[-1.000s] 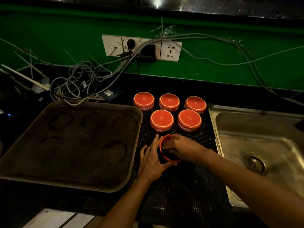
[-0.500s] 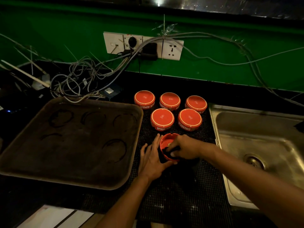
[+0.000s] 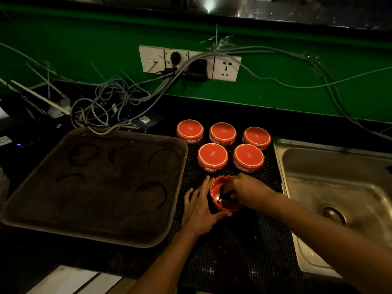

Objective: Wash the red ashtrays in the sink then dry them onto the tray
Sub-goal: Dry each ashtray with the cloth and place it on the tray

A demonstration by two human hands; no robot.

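Right hand: the right hand [image 3: 247,190] reaches over the upright ashtray [image 3: 222,198], fingers curled down into its bowl on something dark; what that dark thing is cannot be told in this light.
Left hand: the left hand [image 3: 200,205] lies against the left side of that ashtray, fingers straight and spread along its wall, thumb hooked round its near edge, bracing it.
Held ashtray: red, mouth upward, tilted a little towards the left hand, sitting on the black mesh mat [image 3: 233,251] between the tray and the sink.
Other ashtrays: five red ashtrays [image 3: 212,156] stand upside down on the mat just behind the hands, three in the far row and two in the near row, white lettering on their sides.
Tray: a large dark tray [image 3: 63,209] sits on the desk to the left of the mat, its floor marked with dark ring stains; no ashtray is on it.
Sink: a steel sink [image 3: 339,187] lies to the right of the mat, with its round drain near the right forearm.
Wall: a green wall [image 3: 297,81] behind carries a white socket strip [image 3: 226,67], and a tangle of grey cables [image 3: 110,105] hangs from it down to the desk behind the tray.
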